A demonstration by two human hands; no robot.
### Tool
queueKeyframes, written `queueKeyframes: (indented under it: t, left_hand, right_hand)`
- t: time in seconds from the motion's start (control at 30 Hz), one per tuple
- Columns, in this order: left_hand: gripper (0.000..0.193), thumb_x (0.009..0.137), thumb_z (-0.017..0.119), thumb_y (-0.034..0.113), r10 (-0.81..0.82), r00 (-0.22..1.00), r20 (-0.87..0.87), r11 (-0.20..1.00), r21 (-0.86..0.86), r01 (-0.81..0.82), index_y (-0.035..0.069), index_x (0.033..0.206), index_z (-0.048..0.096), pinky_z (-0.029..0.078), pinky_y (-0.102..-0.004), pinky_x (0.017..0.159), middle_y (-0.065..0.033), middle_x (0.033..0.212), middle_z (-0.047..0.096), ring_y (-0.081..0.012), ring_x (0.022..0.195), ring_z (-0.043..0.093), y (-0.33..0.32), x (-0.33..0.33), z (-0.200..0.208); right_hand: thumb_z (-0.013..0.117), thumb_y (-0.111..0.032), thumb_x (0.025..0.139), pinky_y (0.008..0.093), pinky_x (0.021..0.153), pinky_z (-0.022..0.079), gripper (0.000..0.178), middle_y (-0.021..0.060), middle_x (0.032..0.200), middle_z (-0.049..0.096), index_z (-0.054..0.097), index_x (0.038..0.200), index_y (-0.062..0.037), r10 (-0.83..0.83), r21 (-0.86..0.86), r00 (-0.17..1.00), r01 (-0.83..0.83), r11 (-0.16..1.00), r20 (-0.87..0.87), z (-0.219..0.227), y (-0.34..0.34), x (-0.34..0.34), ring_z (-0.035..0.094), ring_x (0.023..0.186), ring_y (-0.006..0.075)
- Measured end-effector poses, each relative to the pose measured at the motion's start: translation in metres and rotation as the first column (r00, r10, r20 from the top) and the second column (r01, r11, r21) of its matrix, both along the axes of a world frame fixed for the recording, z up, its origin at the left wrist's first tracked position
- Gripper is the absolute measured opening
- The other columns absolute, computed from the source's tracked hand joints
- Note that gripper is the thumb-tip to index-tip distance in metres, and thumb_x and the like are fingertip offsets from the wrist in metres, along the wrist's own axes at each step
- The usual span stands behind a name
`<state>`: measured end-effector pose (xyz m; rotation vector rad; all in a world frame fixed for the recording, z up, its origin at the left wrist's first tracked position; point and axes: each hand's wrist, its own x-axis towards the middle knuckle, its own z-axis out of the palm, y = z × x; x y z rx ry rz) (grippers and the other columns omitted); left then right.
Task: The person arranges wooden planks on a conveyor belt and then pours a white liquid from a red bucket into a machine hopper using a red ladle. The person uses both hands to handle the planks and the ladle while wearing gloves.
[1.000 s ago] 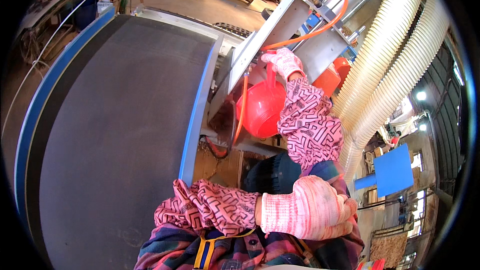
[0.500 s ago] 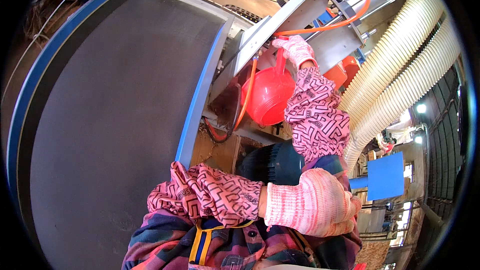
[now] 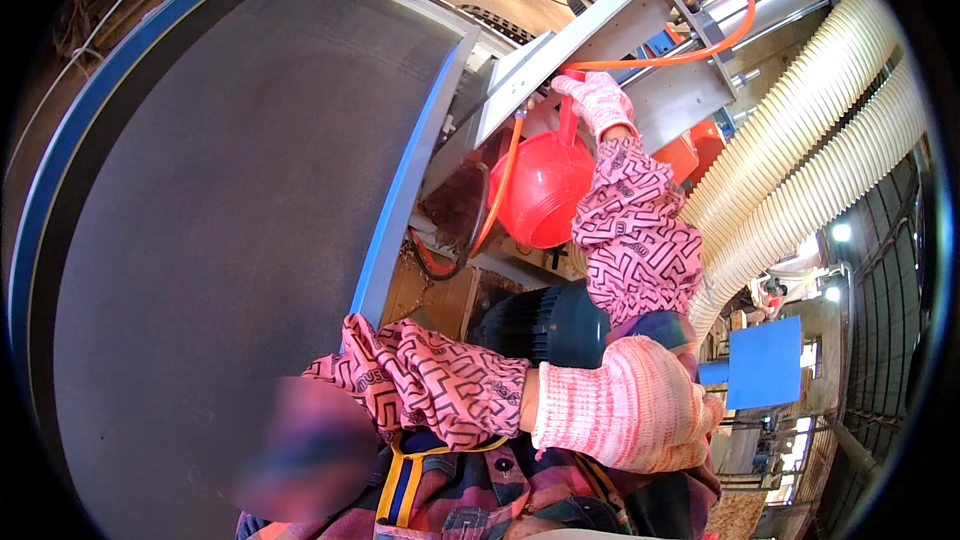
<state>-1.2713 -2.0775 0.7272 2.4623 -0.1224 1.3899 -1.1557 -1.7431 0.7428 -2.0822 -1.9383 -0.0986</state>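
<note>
My right hand (image 3: 597, 100), in a pink-and-white knitted glove, reaches up beside the metal frame. Its fingers are closed round the handle of a red plastic ladle (image 3: 543, 190), whose round bowl hangs below. My left hand (image 3: 622, 408), gloved alike, lies across my body near my right upper arm. It is curled, with its back showing; its fingertips are hidden, and so is anything inside them. Pink patterned sleeve covers wrap both forearms. An orange air hose (image 3: 508, 175) runs down in front of the ladle's bowl.
A wide dark conveyor belt (image 3: 240, 230) with a blue edge rail (image 3: 400, 200) fills the left. A dark ribbed motor (image 3: 545, 325) sits below the ladle. Thick cream corrugated hoses (image 3: 790, 140) slope down at the right, near a metal cylinder (image 3: 765, 2) and a blue panel (image 3: 765, 362).
The whole view has shifted slightly. My right hand stays at the ladle's handle, and my left hand keeps its curled pose by my right arm.
</note>
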Motion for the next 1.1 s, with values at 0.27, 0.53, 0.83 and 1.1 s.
queueKeyframes:
  t: [0.27, 0.53, 0.83, 1.1]
  left_hand:
    - [0.037, 0.092, 0.054, 0.037, 0.143, 0.990, -0.002, 0.976, 0.166, -0.140, 0.003, 0.108, 0.051, 0.045, -0.0341, 0.080, -0.0082, 0.094, 0.057, -0.0218, 0.085, 0.060, -0.006, 0.007, 0.001]
    - [0.028, 0.091, 0.054, 0.037, -0.188, 0.922, -0.338, 0.952, -0.295, 0.086, 0.009, 0.095, 0.057, 0.049, -0.0397, 0.057, -0.0089, 0.082, 0.061, -0.0242, 0.073, 0.064, 0.006, -0.020, 0.043]
    - [0.029, 0.092, 0.054, 0.035, -0.025, 0.987, -0.158, 0.999, -0.040, 0.019, 0.008, 0.101, 0.056, 0.049, -0.0349, 0.064, -0.0070, 0.087, 0.061, -0.0203, 0.077, 0.063, 0.004, 0.000, 0.028]
    - [0.028, 0.090, 0.057, 0.035, -0.064, 0.989, -0.132, 0.996, -0.074, 0.054, 0.009, 0.099, 0.058, 0.048, -0.0349, 0.062, -0.0065, 0.084, 0.061, -0.0207, 0.074, 0.062, 0.005, 0.002, 0.033]
  right_hand:
    - [0.067, -0.060, 0.076, 0.0410, 0.087, 0.048, 0.057, 0.0132, 0.095, 0.070, 0.071, 0.104, -0.0100, -0.029, 0.041, 0.995, 0.025, 0.999, 0.100, 0.004, -0.012, -0.010, 0.065, 0.098, 0.0312]
    - [0.064, -0.057, 0.080, 0.0444, 0.094, 0.047, 0.059, 0.0190, 0.112, 0.066, 0.069, 0.111, -0.0072, -0.039, 0.060, 0.994, 0.033, 0.998, 0.106, 0.002, -0.011, -0.010, 0.061, 0.108, 0.0354]
    - [0.063, -0.058, 0.081, 0.0454, 0.093, 0.047, 0.060, 0.0198, 0.115, 0.065, 0.069, 0.112, -0.0070, -0.030, 0.032, 0.994, 0.027, 0.999, 0.104, 0.007, -0.011, -0.016, 0.060, 0.111, 0.0359]
    - [0.061, -0.059, 0.081, 0.0443, 0.095, 0.046, 0.061, 0.0184, 0.118, 0.065, 0.068, 0.114, -0.0086, -0.041, 0.025, 0.995, 0.039, 0.999, 0.088, 0.010, -0.014, -0.014, 0.059, 0.113, 0.0347]
